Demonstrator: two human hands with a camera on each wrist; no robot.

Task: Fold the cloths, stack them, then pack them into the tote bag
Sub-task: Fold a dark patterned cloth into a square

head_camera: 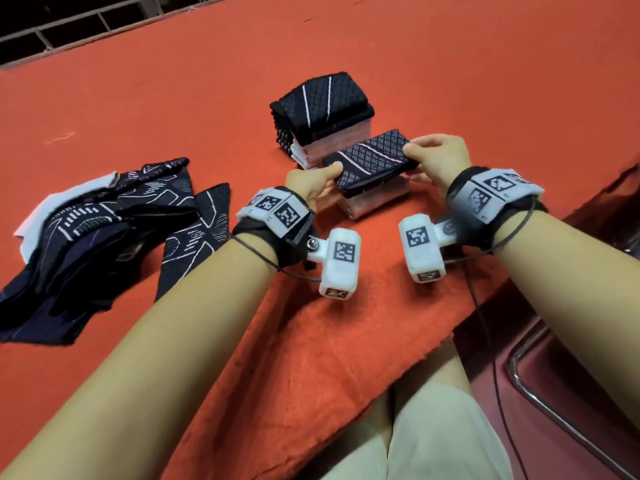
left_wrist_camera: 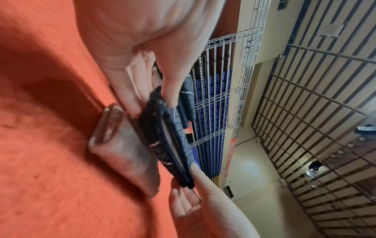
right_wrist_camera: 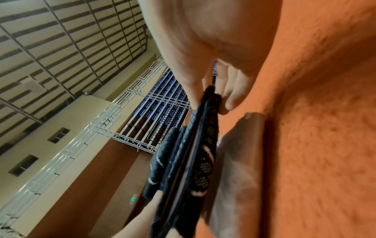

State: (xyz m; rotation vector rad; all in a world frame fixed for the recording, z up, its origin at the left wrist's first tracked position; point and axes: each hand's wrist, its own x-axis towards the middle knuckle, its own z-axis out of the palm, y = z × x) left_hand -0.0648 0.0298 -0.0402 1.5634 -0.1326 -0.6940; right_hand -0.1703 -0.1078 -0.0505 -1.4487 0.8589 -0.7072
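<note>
Both hands grip one folded cloth [head_camera: 372, 162] between them: the left hand [head_camera: 311, 183] pinches its near-left end, thumb on top and fingers under, and the right hand [head_camera: 438, 159] pinches the far-right end the same way. The cloth is a dark, white-patterned pad held just above a low pale stack [head_camera: 367, 202] on the red-covered desk [head_camera: 346, 323], with a taller stack [head_camera: 320, 112] of folded cloths just beyond the hands. Unfolded cloths [head_camera: 104, 230] lie in a heap well out to the left of the left hand. The wrist views show several soft layers edge-on, so the pad looks light, limp and ready to splay open; it should hold its shape best when pinched through all layers at both short ends, as now, and lowered flat. The knit surface looks grippy rather than slippery, and nothing here seems fragile. No tote bag is in view.
</note>
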